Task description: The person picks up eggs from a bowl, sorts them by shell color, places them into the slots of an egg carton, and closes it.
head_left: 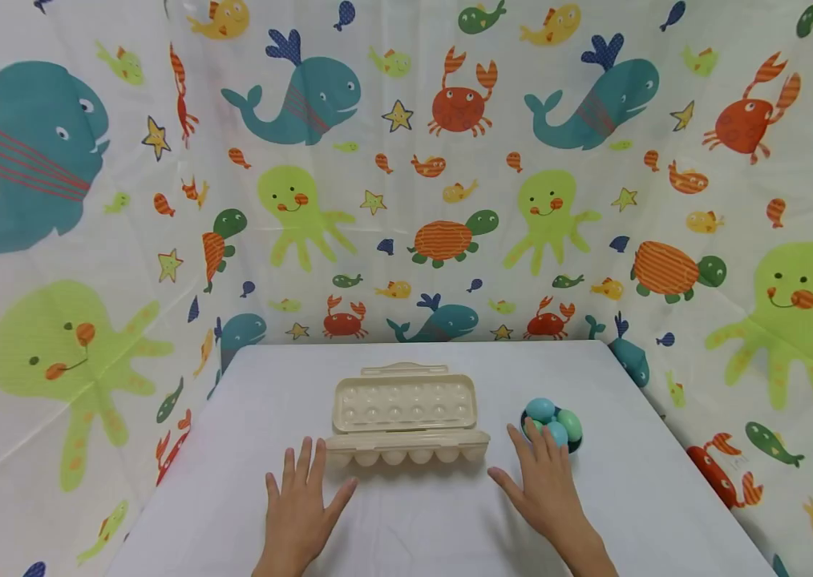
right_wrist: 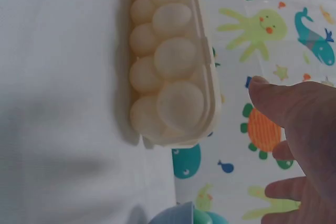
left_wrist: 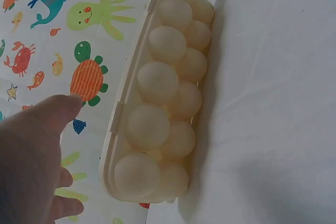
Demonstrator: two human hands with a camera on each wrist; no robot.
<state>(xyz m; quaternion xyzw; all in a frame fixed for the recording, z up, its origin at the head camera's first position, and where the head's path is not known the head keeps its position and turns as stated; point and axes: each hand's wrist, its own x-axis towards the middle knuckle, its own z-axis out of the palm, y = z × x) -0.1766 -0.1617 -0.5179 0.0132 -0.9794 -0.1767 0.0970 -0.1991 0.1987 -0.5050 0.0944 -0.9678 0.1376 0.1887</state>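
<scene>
A cream plastic egg carton (head_left: 406, 443) stands on the white table with its lid raised at the back. Its rounded cups face the camera in the left wrist view (left_wrist: 157, 81) and the right wrist view. My left hand (head_left: 300, 513) hovers at the carton's front left corner, fingers spread, holding nothing. On the right side, my right hand (head_left: 549, 493) is also spread and empty, in front of a small dark blue bowl (head_left: 576, 445). Several blue and green eggs (head_left: 540, 409) fill that bowl; my fingertips partly cover it. Whether they touch it, I cannot tell.
The white-covered table (head_left: 233, 481) reaches back to a curtain (head_left: 392, 184) printed with sea animals, which also hangs along both sides. The bowl stands right of the carton, a short gap apart.
</scene>
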